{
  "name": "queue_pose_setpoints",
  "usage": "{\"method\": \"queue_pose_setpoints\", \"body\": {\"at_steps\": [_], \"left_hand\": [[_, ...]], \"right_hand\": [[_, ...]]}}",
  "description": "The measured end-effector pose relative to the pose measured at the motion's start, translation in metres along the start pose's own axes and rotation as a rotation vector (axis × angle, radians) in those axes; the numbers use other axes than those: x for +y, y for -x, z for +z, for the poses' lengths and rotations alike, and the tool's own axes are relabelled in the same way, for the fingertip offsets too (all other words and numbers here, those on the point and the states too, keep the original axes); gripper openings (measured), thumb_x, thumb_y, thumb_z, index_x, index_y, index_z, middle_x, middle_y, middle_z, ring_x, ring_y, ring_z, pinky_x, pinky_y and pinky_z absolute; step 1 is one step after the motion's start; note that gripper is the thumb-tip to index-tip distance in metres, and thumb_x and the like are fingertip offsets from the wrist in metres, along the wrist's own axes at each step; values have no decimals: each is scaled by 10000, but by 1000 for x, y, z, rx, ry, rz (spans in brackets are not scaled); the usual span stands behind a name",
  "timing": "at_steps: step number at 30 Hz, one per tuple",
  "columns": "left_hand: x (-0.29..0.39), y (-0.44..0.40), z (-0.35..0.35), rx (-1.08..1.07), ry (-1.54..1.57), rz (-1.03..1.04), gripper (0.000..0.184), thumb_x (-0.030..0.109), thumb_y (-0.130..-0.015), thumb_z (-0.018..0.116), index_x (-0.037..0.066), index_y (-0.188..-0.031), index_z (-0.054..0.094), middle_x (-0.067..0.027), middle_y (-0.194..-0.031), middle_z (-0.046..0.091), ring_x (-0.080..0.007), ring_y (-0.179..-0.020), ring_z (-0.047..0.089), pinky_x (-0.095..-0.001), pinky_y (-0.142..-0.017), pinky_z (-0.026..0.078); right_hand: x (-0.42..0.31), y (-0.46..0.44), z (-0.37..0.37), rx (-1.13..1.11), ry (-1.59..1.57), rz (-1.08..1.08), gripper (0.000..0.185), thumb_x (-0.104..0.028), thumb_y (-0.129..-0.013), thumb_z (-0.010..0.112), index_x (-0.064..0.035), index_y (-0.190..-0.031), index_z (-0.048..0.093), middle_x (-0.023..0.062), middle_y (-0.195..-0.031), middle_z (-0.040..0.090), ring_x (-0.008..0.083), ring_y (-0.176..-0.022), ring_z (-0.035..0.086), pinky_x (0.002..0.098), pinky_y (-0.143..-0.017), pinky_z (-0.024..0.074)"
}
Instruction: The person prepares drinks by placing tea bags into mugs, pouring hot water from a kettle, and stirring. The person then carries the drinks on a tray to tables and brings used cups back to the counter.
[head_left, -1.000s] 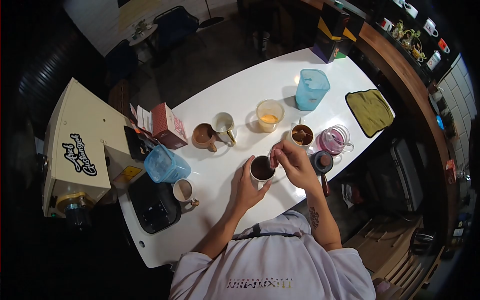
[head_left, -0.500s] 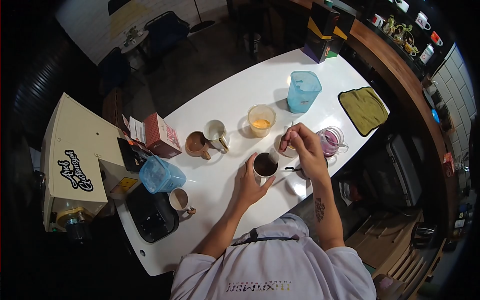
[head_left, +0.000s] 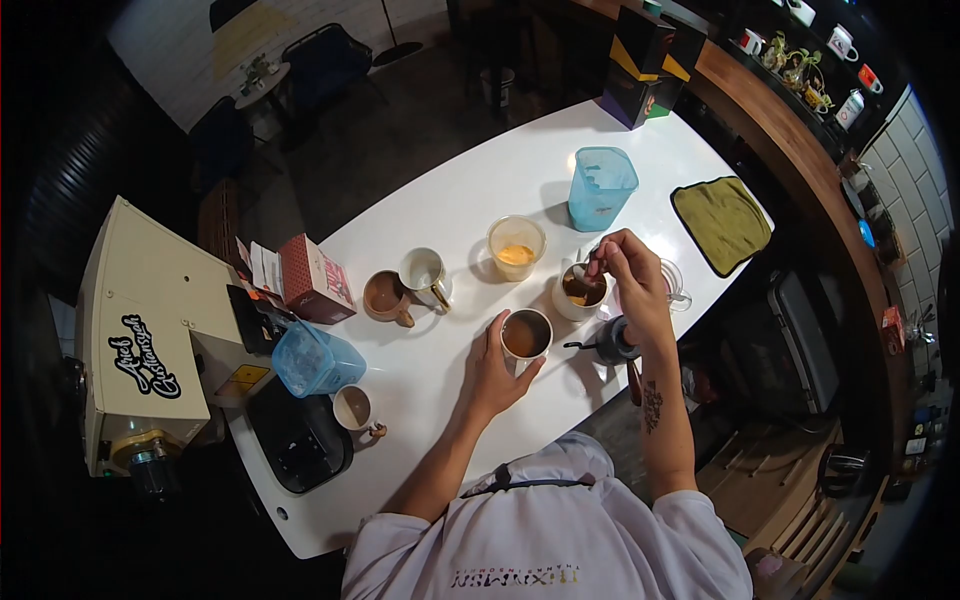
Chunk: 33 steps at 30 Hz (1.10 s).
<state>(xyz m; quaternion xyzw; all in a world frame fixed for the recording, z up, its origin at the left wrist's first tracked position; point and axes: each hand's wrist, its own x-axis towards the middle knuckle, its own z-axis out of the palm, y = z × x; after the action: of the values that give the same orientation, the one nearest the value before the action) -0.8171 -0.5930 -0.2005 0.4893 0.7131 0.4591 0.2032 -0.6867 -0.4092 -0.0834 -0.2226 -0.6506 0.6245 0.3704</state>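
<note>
You had one hand on each of two cups' work at the desk [head_left: 420,375]. Your left hand [head_left: 490,378] was wrapped round the side of the near cup [head_left: 516,363], grasping it upright, thumb on the side toward your body. Brown liquid [head_left: 522,338] showed inside it.

Your right hand [head_left: 632,280], just beyond and to the right of the left, was poised over the far cup [head_left: 577,310], fingertips pinched on a small pale item [head_left: 582,274]. Tea bag or spoon: could not tell. Whether its lower end touched the contents was also unclear.

Progress, judged from layout: both cups were filled to some level, so filling looked done for these two. The handling at the far cup looked unfinished, since you had not let go of the item.

Around: black tool [head_left: 612,347] just below the right hand; jar [head_left: 673,272] partly behind its wrist; clear cup [head_left: 514,272] with orange contents beyond the left hand; brown mug [head_left: 384,312] and white mug [head_left: 424,285], touching or nearly so, to that hand's upper left, apart from your grasp.
</note>
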Motion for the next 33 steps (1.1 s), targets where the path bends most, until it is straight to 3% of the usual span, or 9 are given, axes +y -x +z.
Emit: {"method": "queue_pose_setpoints", "body": {"at_steps": [18, 21, 24, 27, 29, 31, 33], "left_hand": [[3, 0, 0, -2, 43, -20, 889, 244, -765, 796, 7, -1437, 266, -250, -1366, 436, -404, -1268, 439, -452, -1048, 380], [2, -1, -1, 1, 43, 1, 887, 241, -768, 793, 8, -1440, 261, -250, -1366, 435, -404, -1274, 435, -451, -1053, 377], [2, 1, -1, -8, 75, -9, 886, 260, -773, 788, 9, -1440, 261, -249, -1369, 434, -405, -1269, 437, -452, -1047, 383], [1, 0, -1, -2, -14, -12, 880, 282, -774, 786, 11, -1435, 272, -250, -1362, 442, -408, -1254, 446, -454, -1036, 393], [2, 0, -1, 1, -23, -16, 880, 298, -771, 787, 8, -1431, 283, -249, -1354, 451, -408, -1238, 456, -457, -1026, 400], [1, 1, -1, 2, -26, -10, 879, 297, -769, 789, 6, -1429, 286, -248, -1350, 455, -407, -1234, 460, -458, -1023, 402], [1, 0, 0, 7, -27, -2, 879, 296, -767, 790, 4, -1428, 289, -247, -1346, 460, -406, -1230, 463, -459, -1020, 404]], "right_hand": [[24, 10, -8, 5, -22, -10, 206, -157, -1030, 462, 8, -931, 535, 54, -826, 589, 112, -761, 576, 259, -727, 471], [35, 8, -7, 18, 25, 10, 220, -152, -1017, 471, 23, -928, 568, 51, -783, 619, 105, -748, 585, 249, -671, 471], [41, 6, -16, -9, 173, 28, 189, -148, -1026, 471, 8, -946, 543, 73, -869, 627, 128, -794, 611, 268, -741, 494], [37, 5, -23, 127, 67, 15, 182, -136, -1016, 489, 12, -930, 550, 73, -873, 643, 150, -841, 643, 281, -781, 516], [33, 5, -34, 157, 182, 7, 180, -126, -1007, 508, 17, -908, 554, 79, -899, 649, 168, -888, 660, 290, -820, 525], [33, 8, -44, 168, 177, 11, 160, -117, -995, 533, 22, -921, 562, 75, -916, 647, 144, -889, 654, 280, -811, 524], [34, 12, -53, 235, 271, 43, 155, -89, -961, 543, 62, -969, 581, 111, -881, 672, 176, -831, 658, 296, -799, 531]]}}
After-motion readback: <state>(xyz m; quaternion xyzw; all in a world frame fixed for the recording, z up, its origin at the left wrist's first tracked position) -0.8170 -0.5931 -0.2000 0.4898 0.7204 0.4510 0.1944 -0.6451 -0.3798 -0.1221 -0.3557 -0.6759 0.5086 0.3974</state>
